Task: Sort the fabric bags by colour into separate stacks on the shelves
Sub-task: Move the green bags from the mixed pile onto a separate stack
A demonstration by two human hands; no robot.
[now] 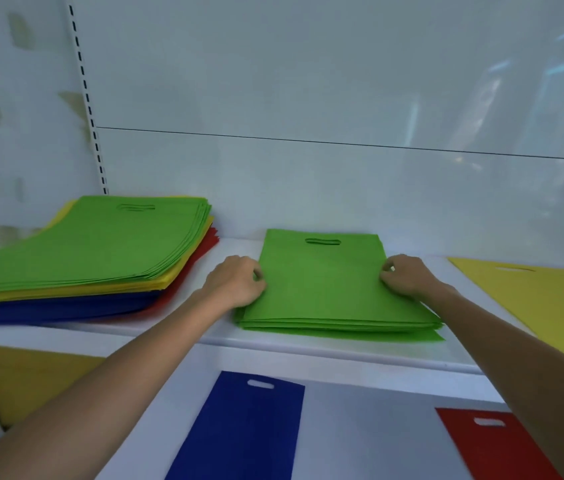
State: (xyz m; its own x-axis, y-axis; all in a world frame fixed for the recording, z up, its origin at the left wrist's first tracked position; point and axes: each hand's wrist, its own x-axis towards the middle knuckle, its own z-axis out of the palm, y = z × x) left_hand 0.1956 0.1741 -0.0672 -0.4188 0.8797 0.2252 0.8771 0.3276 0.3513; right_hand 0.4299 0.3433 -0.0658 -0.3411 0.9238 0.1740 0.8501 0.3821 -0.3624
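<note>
A small stack of green bags lies flat in the middle of the upper white shelf. My left hand grips its left edge with curled fingers. My right hand pinches its right edge. To the left sits a tall mixed pile: green bags on top, then yellow, blue and red beneath. A single yellow bag lies at the right on the same shelf. On the lower shelf lie a blue bag and a red bag.
The white back panel rises behind the shelf, with a slotted upright at the left. A yellow-brown surface shows under the upper shelf at the lower left. Bare shelf lies between the mixed pile and the green stack.
</note>
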